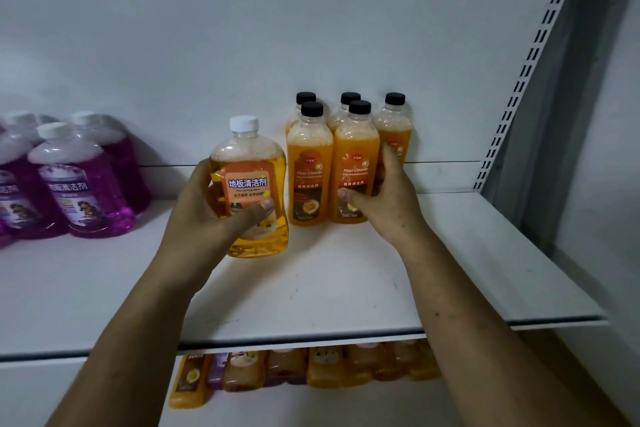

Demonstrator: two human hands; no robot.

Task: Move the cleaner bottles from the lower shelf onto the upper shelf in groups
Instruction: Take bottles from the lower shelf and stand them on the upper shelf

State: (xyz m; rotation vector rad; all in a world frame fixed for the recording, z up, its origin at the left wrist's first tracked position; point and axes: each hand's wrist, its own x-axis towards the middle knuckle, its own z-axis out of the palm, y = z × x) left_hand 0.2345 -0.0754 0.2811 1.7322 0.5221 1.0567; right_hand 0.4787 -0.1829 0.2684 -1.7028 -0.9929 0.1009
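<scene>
My left hand grips the white-capped amber plastic bottle; right hand clasps the black-capped orange bottle; I'd set amber down flush left of it.

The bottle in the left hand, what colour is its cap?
White cap on the amber bottle, clearest in the head view.

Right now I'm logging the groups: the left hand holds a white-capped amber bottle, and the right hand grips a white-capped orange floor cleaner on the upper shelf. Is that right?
Not quite. The head view shows the right hand gripping an orange floor cleaner bottle with a black cap, not white. The rest holds: the left hand holds the white-capped amber bottle, over the upper shelf.
</scene>
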